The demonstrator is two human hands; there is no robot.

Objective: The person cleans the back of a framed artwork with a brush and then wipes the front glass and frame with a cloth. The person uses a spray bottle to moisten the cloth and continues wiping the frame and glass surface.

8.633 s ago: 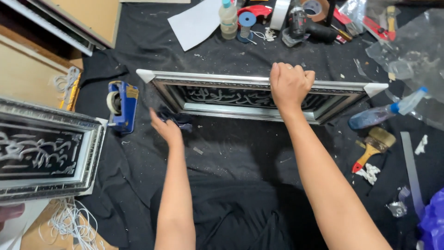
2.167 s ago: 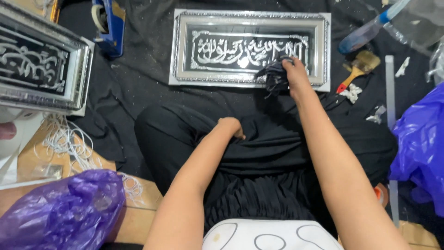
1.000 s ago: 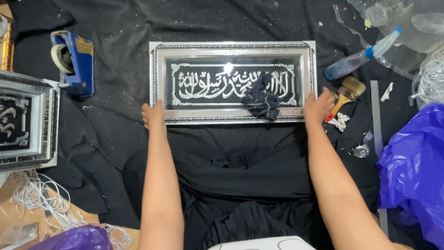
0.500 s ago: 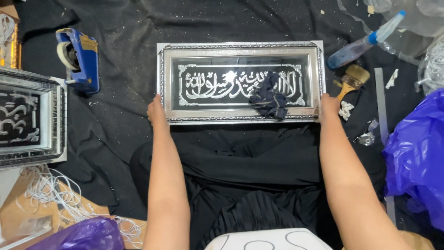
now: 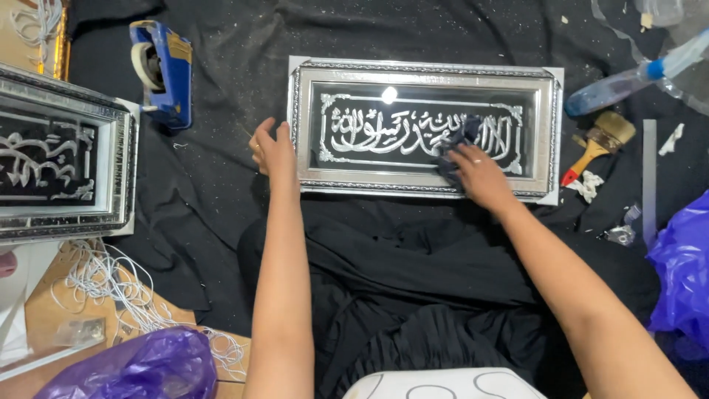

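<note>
A silver picture frame (image 5: 421, 70) with a dark glass panel and silver ornamental script lies flat on black cloth in front of me. My left hand (image 5: 275, 151) rests at the frame's left edge, fingers on its side. My right hand (image 5: 476, 174) presses a small dark cloth (image 5: 456, 144) onto the glass at the right of the panel.
A second similar frame (image 5: 63, 174) lies at the left. A blue tape dispenser (image 5: 162, 70) sits beyond it. At the right are a spray bottle (image 5: 628, 77), a paintbrush (image 5: 598, 144) and a purple plastic bag (image 5: 683, 266). White string (image 5: 103, 281) and another purple bag (image 5: 133, 366) lie near left.
My right hand has left the frame's right edge and now lies on the dark cloth on the glass. My left hand stays at the left edge.
</note>
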